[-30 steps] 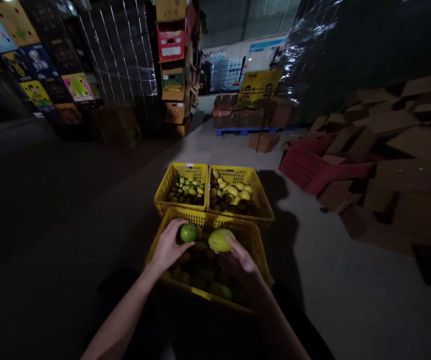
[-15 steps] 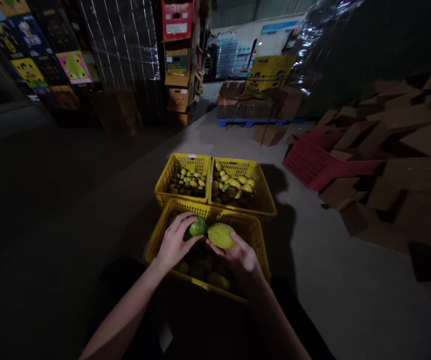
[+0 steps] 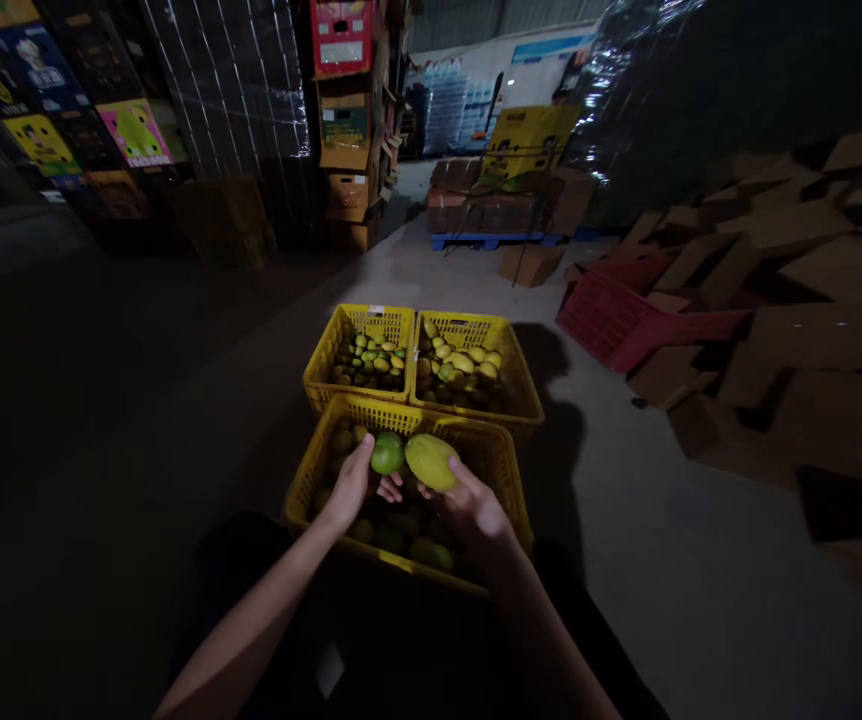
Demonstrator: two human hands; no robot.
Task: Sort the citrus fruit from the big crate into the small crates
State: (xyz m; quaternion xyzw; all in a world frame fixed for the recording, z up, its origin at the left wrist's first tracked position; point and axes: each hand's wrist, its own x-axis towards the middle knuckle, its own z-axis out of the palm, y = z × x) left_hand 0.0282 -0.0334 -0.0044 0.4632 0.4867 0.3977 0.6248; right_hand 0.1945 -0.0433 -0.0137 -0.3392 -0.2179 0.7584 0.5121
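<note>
My left hand (image 3: 350, 492) holds a round green fruit (image 3: 387, 453) that looks like a lime, its thumb at the left side and its fingertips showing below. My right hand (image 3: 478, 508) is closed around the lower right end of a larger yellow-green lemon (image 3: 431, 461). The two fruits are side by side, almost touching, above the near yellow crate (image 3: 420, 577). Inside that crate lie several more fruits (image 3: 431, 552), dim in the shadow and partly hidden by my hands.
Beyond the near crate stand two more yellow crates: the left crate (image 3: 320, 362) holds small green and yellow fruits, the right crate (image 3: 527, 388) larger yellow ones. A red crate (image 3: 611, 315) and piled cardboard boxes (image 3: 813, 345) lie to the right. A blue pallet (image 3: 495, 241) with boxes stands behind.
My left hand has turned from gripping the green fruit from above to cradling it from the left and below. The lemon has tilted in my right hand. The whole view has shifted slightly.
</note>
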